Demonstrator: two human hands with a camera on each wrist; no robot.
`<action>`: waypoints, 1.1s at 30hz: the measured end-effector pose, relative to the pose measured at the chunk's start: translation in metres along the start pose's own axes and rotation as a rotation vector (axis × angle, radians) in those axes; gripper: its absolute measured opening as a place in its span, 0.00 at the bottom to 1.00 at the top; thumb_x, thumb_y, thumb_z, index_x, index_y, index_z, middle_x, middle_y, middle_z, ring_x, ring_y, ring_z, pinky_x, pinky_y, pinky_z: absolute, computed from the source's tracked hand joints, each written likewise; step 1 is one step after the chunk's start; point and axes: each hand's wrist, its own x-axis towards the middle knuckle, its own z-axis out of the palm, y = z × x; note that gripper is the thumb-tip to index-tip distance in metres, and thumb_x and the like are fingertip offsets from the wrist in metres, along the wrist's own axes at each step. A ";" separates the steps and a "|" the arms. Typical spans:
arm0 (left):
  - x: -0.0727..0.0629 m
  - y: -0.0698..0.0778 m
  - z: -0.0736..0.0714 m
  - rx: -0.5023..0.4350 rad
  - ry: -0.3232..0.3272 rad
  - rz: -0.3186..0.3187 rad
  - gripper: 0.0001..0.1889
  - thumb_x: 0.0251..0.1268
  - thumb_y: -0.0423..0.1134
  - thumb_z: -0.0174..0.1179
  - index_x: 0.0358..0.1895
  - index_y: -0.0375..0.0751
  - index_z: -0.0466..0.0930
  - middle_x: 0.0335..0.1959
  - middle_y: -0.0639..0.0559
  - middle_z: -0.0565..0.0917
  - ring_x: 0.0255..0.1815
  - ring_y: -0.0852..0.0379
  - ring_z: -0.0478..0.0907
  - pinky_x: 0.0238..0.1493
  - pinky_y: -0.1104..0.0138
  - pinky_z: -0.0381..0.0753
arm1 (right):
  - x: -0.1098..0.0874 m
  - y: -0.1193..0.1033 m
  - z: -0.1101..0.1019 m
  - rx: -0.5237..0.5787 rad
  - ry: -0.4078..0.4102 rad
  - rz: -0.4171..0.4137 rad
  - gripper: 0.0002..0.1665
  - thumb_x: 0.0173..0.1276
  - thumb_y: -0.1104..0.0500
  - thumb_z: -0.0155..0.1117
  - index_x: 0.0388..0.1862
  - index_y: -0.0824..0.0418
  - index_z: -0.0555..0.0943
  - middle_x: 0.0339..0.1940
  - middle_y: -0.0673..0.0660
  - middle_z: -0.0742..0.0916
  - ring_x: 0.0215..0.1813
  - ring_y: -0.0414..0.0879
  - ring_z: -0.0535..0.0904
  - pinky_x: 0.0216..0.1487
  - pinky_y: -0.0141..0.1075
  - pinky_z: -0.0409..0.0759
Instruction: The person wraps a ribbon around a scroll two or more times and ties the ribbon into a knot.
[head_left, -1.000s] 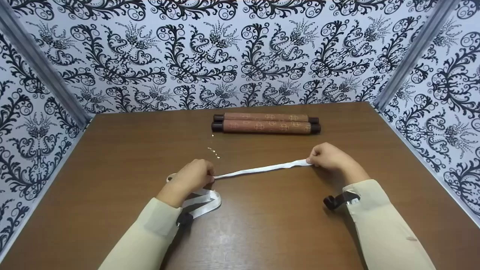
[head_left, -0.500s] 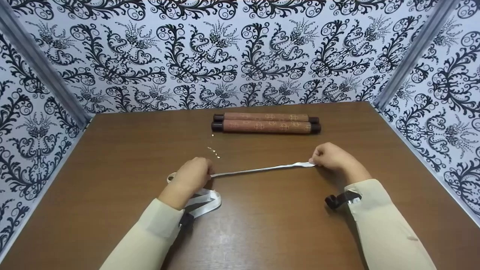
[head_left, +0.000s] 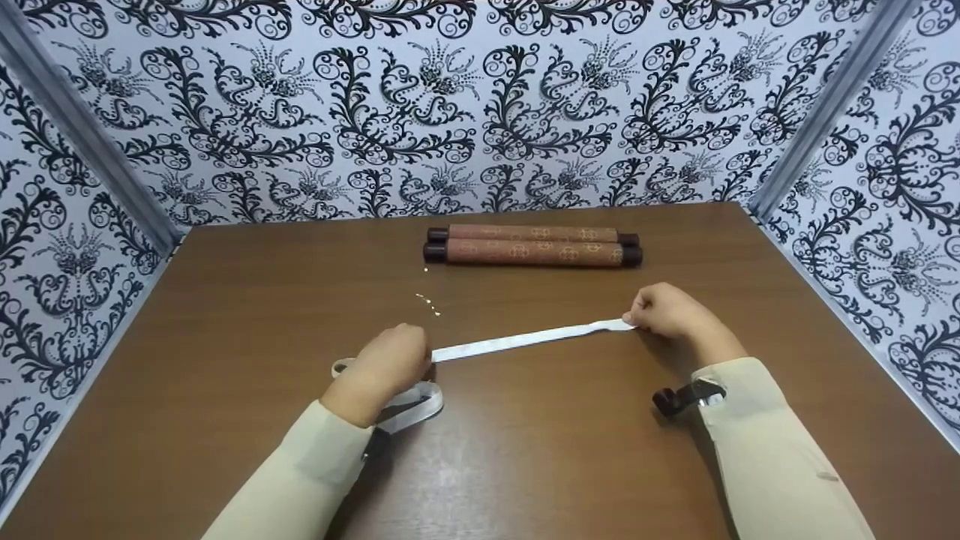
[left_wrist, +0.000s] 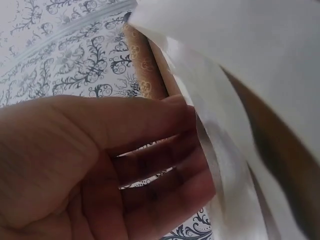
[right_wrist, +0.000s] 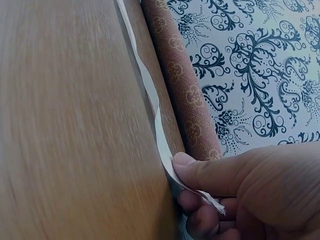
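Observation:
A white ribbon [head_left: 517,342] stretches between both hands over the brown table [head_left: 525,450]. My left hand [head_left: 386,364] pinches it at the left; in the left wrist view the thumb [left_wrist: 150,117] and fingertips meet at the ribbon's edge, and more loops of ribbon [left_wrist: 230,165] hang close to the camera. At the other end my right hand [head_left: 664,311] pinches the ribbon between thumb and finger, and a short frayed tip [right_wrist: 215,204] sticks out past the fingers. Slack folds of ribbon [head_left: 420,412] lie beside the left wrist, partly hidden by it.
Two rolled scrolls [head_left: 532,253] with patterned reddish-brown covers and dark end knobs lie side by side at the back of the table. Small white bits [head_left: 429,302] are scattered in front of them. Black-and-white patterned walls [head_left: 450,112] stand behind and at both sides.
The stretched ribbon has turned from edge-on to showing its flat face. My left hand has dipped slightly toward me and the right hand has shifted a little to the right.

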 end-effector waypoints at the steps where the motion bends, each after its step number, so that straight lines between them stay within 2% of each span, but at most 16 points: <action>1: 0.000 0.001 0.000 0.004 -0.002 -0.001 0.18 0.64 0.29 0.60 0.15 0.45 0.76 0.24 0.50 0.81 0.24 0.52 0.68 0.30 0.55 0.74 | 0.000 0.001 0.000 0.000 0.001 0.006 0.12 0.73 0.57 0.65 0.30 0.63 0.81 0.24 0.51 0.80 0.29 0.44 0.74 0.32 0.37 0.72; 10: 0.003 -0.005 0.005 0.002 0.015 -0.017 0.21 0.66 0.27 0.57 0.13 0.46 0.71 0.20 0.53 0.75 0.23 0.54 0.65 0.26 0.61 0.66 | -0.003 0.007 -0.005 0.000 -0.007 0.017 0.14 0.70 0.56 0.69 0.28 0.62 0.80 0.25 0.51 0.79 0.30 0.45 0.73 0.33 0.37 0.71; 13: 0.004 -0.008 0.006 -0.007 0.028 -0.006 0.18 0.65 0.26 0.58 0.16 0.44 0.77 0.22 0.52 0.79 0.24 0.54 0.67 0.28 0.60 0.70 | -0.004 0.011 -0.007 -0.010 -0.017 0.022 0.14 0.70 0.55 0.70 0.28 0.62 0.80 0.26 0.51 0.79 0.31 0.46 0.74 0.33 0.37 0.71; 18: 0.006 -0.011 0.007 -0.009 0.059 0.002 0.12 0.63 0.26 0.60 0.24 0.42 0.86 0.30 0.47 0.87 0.28 0.52 0.77 0.35 0.54 0.82 | -0.004 0.016 -0.009 -0.015 -0.029 0.026 0.12 0.70 0.56 0.69 0.29 0.62 0.81 0.26 0.51 0.80 0.32 0.46 0.74 0.34 0.37 0.72; 26: 0.006 -0.011 0.006 0.003 0.081 0.006 0.15 0.60 0.23 0.58 0.20 0.43 0.85 0.30 0.45 0.87 0.27 0.51 0.77 0.32 0.55 0.79 | -0.007 0.020 -0.016 -0.045 -0.049 0.007 0.18 0.70 0.54 0.71 0.24 0.60 0.77 0.23 0.49 0.77 0.29 0.44 0.71 0.33 0.37 0.70; 33: 0.006 -0.010 0.007 0.001 0.081 -0.006 0.14 0.61 0.24 0.59 0.24 0.43 0.87 0.33 0.44 0.88 0.31 0.47 0.83 0.35 0.53 0.83 | -0.010 0.022 -0.017 -0.013 -0.045 0.038 0.16 0.69 0.56 0.70 0.24 0.60 0.78 0.23 0.49 0.78 0.30 0.45 0.73 0.33 0.37 0.72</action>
